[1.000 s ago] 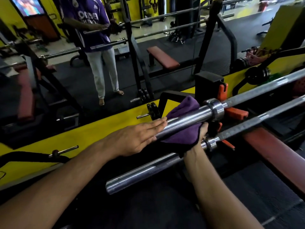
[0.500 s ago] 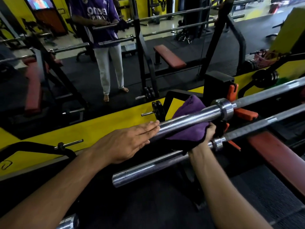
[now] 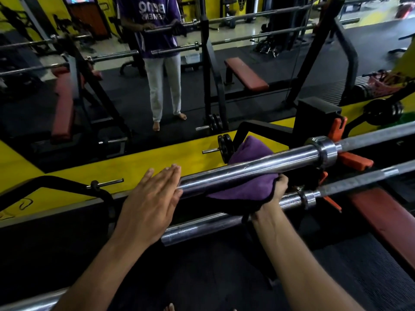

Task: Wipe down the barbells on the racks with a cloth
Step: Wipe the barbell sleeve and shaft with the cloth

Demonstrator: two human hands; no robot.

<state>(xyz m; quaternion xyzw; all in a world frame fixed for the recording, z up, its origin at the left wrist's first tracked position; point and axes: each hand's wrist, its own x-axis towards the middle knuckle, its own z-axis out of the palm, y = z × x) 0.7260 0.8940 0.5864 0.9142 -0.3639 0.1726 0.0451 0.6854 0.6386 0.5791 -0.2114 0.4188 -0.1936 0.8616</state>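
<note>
A chrome barbell [image 3: 258, 163] lies across the rack, its thick sleeve pointing left toward me. A purple cloth [image 3: 249, 187] is wrapped round that sleeve from behind and below. My right hand [image 3: 277, 191] grips the cloth from underneath, fingers mostly hidden by the fabric. My left hand [image 3: 152, 198] lies flat with straight fingers against the sleeve's left end, covering its tip. A second barbell [image 3: 202, 227] sits lower and nearer, parallel to the first.
Orange rack hooks [image 3: 354, 160] hold the bars at right, beside a black upright [image 3: 314, 115]. A red bench pad [image 3: 386, 221] lies at right. A wall mirror [image 3: 179, 75] ahead reflects a standing person, racks and benches. Another bar end [image 3: 27, 301] shows bottom left.
The cloth and my right hand have stayed at about the same spot on the sleeve. My left hand stays flat on the sleeve's end. The view has tilted slightly downward.
</note>
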